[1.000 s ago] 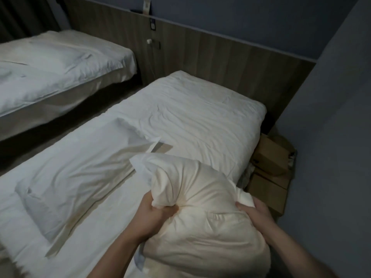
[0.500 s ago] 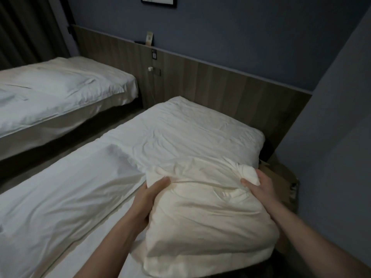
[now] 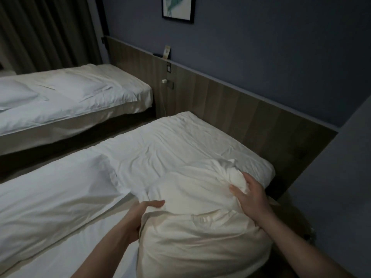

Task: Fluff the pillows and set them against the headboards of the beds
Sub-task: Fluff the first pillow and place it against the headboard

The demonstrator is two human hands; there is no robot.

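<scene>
A cream pillow (image 3: pixel 196 233) sits between my two hands over the near bed (image 3: pixel 164 149), toward its right side. My left hand (image 3: pixel 143 215) grips the pillow's left edge. My right hand (image 3: pixel 251 197) holds its bunched upper right corner. The wooden headboard (image 3: pixel 241 105) runs along the wall behind both beds, a short way beyond the pillow. A flat white pillow (image 3: pixel 48 199) lies on the near bed to the left. On the far bed (image 3: pixel 112 97) rest two more white pillows (image 3: pixel 80 87).
A dark gap of floor (image 3: pixel 76 139) separates the two beds. Curtains (image 3: pixel 44 31) hang at the back left and a framed picture (image 3: pixel 178 9) is on the blue wall. The right wall (image 3: pixel 341 177) stands close to the near bed.
The pillow has moved up and forward toward the headboard. My right hand shifted onto its bunched top corner, and my view tilted up, showing more wall.
</scene>
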